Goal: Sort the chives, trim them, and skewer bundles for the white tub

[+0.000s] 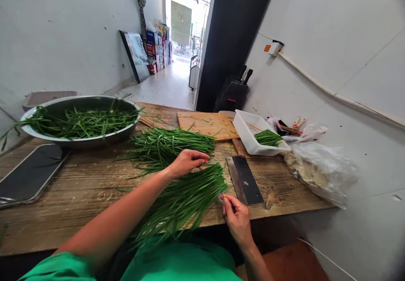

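A spread of green garlic chives [186,201] lies across the near table edge, stem ends to the right and leaves hanging over toward my green shirt. My left hand [191,162] is at the far side of these stems, thumb and fingers pinched on a chive. On the near side of the stem ends, my right hand [236,217] pinches a thin tan tip that looks like a bamboo skewer; most of its length is hidden. Behind my left hand lies a second pile of chives [171,144]. A cleaver [245,179] rests flat on the table, right of the stems.
A steel basin [126,135] of loose chives stands at left, beside a phone [30,173]. Farther back are loose skewers [152,122] and a wooden board [205,125]. To the right, a white tray [249,141] holds chives, next to a plastic bag [322,167].
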A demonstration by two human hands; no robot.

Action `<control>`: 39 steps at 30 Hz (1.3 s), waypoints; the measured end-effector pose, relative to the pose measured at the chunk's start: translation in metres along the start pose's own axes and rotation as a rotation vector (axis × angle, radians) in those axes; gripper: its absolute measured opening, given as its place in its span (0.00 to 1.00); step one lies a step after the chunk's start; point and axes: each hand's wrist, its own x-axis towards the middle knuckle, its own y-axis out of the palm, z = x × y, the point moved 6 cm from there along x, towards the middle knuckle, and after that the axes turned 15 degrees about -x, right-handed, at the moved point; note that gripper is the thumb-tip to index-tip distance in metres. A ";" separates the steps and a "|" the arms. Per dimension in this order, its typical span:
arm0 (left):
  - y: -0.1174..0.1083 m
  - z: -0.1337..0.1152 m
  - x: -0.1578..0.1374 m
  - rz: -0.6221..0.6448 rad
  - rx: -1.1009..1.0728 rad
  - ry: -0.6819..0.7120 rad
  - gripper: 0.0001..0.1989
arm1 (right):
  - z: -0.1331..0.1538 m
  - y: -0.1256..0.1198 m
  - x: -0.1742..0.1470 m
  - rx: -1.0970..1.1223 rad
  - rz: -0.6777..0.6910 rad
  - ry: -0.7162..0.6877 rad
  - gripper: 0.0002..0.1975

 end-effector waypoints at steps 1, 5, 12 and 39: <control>0.001 0.001 0.000 -0.015 -0.032 -0.009 0.16 | 0.001 0.000 0.000 0.001 -0.002 -0.007 0.18; 0.000 0.006 0.002 -0.142 -0.063 0.007 0.18 | 0.004 -0.002 0.000 -0.007 -0.016 -0.022 0.16; -0.002 0.014 0.005 -0.158 0.000 -0.010 0.17 | 0.003 -0.002 0.001 -0.015 -0.014 -0.023 0.17; 0.016 0.008 -0.001 -0.065 0.213 0.113 0.12 | 0.003 -0.001 0.002 -0.013 0.021 0.027 0.18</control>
